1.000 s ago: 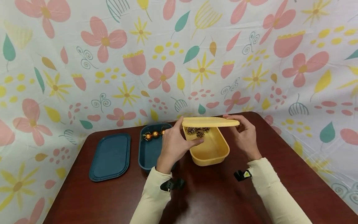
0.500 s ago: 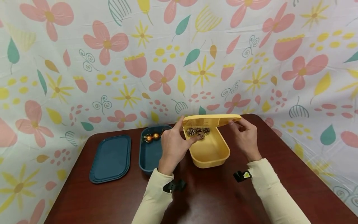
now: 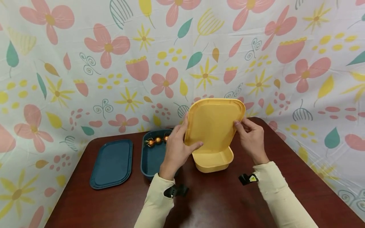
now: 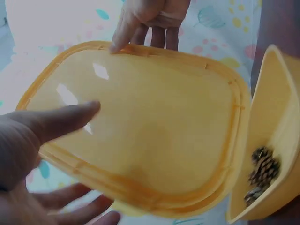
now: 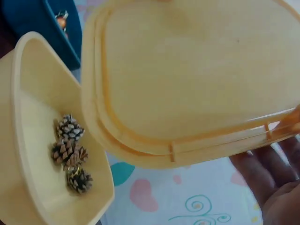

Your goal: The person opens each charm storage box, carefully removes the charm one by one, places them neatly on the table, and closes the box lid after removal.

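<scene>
A yellow lid [image 3: 214, 123] is held up steeply tilted, its rimmed underside facing me. My left hand [image 3: 174, 153] holds its left edge, thumb across the near face and fingers behind. On the right edge, my right hand [image 3: 252, 141] pinches the lid between thumb and fingers. Just below the lid stands a yellow box [image 3: 215, 161], its back part hidden from the head view. Several pine cones [image 5: 70, 152] lie inside that box, visible in both wrist views. The lid's lower end is close to the box's rim; I cannot tell whether they touch.
Left of the yellow box is a dark blue box [image 3: 154, 158] with orange-gold balls [image 3: 158, 140] at its far end. A dark blue lid [image 3: 112, 164] lies farther left on the brown table [image 3: 216, 199]. Patterned cloth [image 3: 114, 79] hangs behind.
The lid was nearly level above the yellow box. Its far edge has swung upward, so the underside now shows and covers the pine cones in the head view. Both hands keep their hold.
</scene>
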`<control>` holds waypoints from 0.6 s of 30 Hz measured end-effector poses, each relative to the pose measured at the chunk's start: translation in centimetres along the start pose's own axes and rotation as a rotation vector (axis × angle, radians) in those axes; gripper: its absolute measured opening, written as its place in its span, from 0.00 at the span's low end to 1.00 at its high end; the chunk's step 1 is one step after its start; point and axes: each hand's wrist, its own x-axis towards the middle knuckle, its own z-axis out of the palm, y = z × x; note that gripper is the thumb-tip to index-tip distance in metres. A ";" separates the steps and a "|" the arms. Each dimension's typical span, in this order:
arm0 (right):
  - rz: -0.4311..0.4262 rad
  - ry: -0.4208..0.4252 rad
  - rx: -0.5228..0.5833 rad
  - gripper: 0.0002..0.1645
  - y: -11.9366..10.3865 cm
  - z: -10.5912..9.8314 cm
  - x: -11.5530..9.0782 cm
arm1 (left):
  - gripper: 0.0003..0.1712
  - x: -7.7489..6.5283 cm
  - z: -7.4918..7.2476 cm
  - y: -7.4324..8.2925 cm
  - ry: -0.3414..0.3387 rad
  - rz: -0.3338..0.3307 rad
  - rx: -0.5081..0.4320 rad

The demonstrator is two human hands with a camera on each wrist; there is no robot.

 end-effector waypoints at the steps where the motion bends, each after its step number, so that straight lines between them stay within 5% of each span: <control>1: 0.008 -0.014 -0.015 0.20 -0.1 0.0 0.1 | 0.63 0.0 0.0 -0.1 -0.037 -0.012 -0.046; 6: 0.053 -0.110 -0.136 0.26 0.1 0.0 0.5 | 0.71 0.1 0.0 -0.6 -0.176 -0.087 -0.184; 14: 0.130 -0.528 -0.221 0.62 0.7 -0.1 0.1 | 0.69 0.0 1.0 -2.7 -0.277 -0.208 -0.345; 18: 0.221 -0.690 -0.069 0.69 0.7 -0.1 -0.1 | 0.67 0.1 1.4 -3.7 -0.324 -0.323 -0.448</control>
